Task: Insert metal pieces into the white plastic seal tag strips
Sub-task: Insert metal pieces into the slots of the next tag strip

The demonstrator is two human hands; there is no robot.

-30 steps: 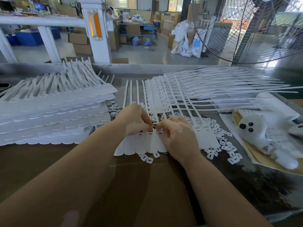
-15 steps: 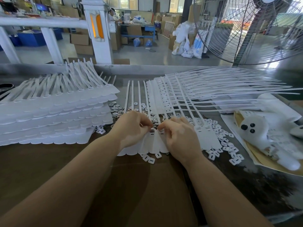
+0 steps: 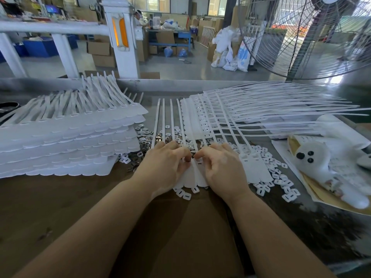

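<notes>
1. From the head camera, we see both hands bent over one sheet of tag strips (image 3: 192, 178) lying near us in the middle of the brown table (image 3: 60, 207). Its long tails run away from us between the two big white piles.
2. Our left hand (image 3: 166, 163) has its fingers curled down onto the sheet's slot row. Whether it pinches a metal piece there we cannot tell, since the fingertips hide the spot.
3. Our right hand (image 3: 220, 167) is likewise curled, its fingertips touching the sheet just beside the left ones. It seems to pinch at a slot, but the small part is hidden.
4. Compared with a second ago, the hands have crept slightly nearer each other and lower on the sheet. The sheet itself has stayed where it was.
5. We judge that one insertion is being pressed home, and that the next slot along follows.
6. Loose metal pieces (image 3: 144, 137) lie scattered just left and beyond the hands, beside the stacked sheets (image 3: 66, 141) on the left.
7. White clips (image 3: 285, 187) litter the table to the right, near the fanned pile (image 3: 251, 115).
</notes>
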